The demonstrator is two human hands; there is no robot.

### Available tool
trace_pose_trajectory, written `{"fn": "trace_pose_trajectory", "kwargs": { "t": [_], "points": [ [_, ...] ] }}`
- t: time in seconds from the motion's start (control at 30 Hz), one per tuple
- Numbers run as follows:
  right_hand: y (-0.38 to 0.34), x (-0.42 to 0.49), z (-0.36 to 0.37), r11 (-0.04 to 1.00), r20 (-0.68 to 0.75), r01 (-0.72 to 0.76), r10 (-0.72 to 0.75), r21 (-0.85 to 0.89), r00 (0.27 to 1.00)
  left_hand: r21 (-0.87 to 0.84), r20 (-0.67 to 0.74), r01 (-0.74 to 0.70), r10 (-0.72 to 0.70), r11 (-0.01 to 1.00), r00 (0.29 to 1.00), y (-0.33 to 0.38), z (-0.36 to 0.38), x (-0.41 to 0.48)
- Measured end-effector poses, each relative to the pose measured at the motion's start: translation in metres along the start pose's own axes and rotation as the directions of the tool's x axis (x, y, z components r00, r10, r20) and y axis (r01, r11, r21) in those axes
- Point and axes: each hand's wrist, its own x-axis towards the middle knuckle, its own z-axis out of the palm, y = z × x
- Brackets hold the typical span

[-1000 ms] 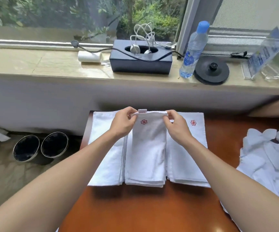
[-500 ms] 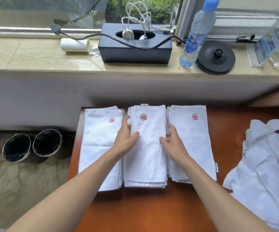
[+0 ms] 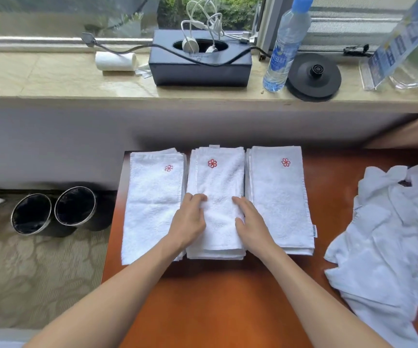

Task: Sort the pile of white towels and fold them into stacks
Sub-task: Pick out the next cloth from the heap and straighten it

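Pressing down on the middle stack at frame centre, the left hand and right hand are lying flat, fingers nearly straight, gripping nothing. Smoothing looks like the current step; the next move is probably calling for a reach to the unfolded pile at frame right.

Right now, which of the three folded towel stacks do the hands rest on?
The middle stack: the left hand and right hand both lie on it.

We look down on an orange-brown table. Along its far edge lie the left stack, middle stack and right stack of folded towels, side by side. On its right side sprawls a loose pile of white towels.
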Motion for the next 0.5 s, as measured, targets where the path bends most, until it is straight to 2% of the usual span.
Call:
{"fn": "trace_pose_trajectory", "kwargs": {
  "t": [0.2, 0.3, 0.4, 0.5],
  "points": [
    [0.003, 0.000, 0.005, 1.000, 0.046, 0.007, -0.006, -0.019, 0.999, 0.094, -0.039, 0.061, -0.057, 0.994, 0.998, -0.002, 0.007, -0.016],
    [0.005, -0.003, 0.008, 0.999, 0.040, 0.002, -0.001, -0.038, 0.999, 0.263, -0.026, -0.013, 0.021, 0.965, 0.999, -0.001, 0.010, -0.021],
    [0.008, -0.011, 0.012, 0.992, 0.050, -0.002, 0.009, -0.127, 0.999, 0.497, -0.042, -0.027, 0.056, 0.868, 0.998, -0.004, 0.013, -0.024],
    [0.009, -0.023, 0.013, 0.978, 0.088, -0.008, 0.027, -0.210, 0.996, 0.548, -0.011, -0.064, 0.083, 0.834, 0.996, -0.003, 0.013, -0.029]
  ]
}}
